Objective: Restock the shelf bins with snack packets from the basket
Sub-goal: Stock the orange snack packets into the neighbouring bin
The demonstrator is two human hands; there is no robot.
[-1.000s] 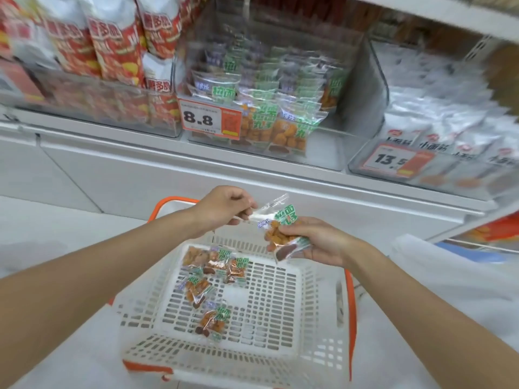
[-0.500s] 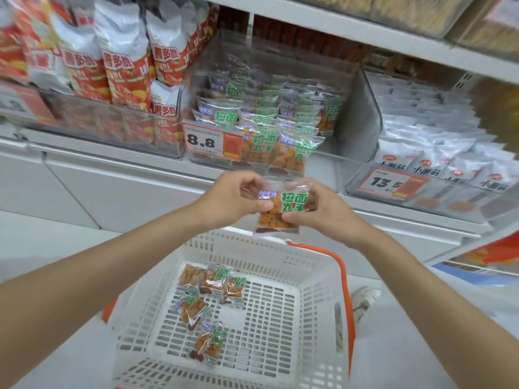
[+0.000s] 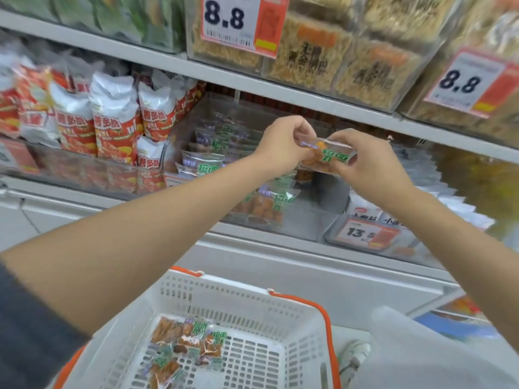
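A clear snack packet [image 3: 325, 156] with orange balls and green print is held flat between both hands, above the middle shelf bin [image 3: 309, 220]. My left hand [image 3: 283, 147] pinches its left end. My right hand [image 3: 370, 164] grips its right end. The clear bin holds several packets of the same kind [image 3: 261, 203]. Below, a white basket [image 3: 252, 301] with orange handles holds several more of these packets [image 3: 185, 346].
Red-and-silver bags [image 3: 112, 122] fill the bin to the left. White packets sit in the bin to the right, behind a 13.5 price tag [image 3: 362, 233]. The upper shelf carries noodle-snack bins with 8.8 tags [image 3: 236, 18]. A white shoe [image 3: 354, 352] shows beside the basket.
Both hands have risen with the packet from just above the basket to the level of the middle bin. The packet has turned from upright to nearly flat, and the view has tilted upward.
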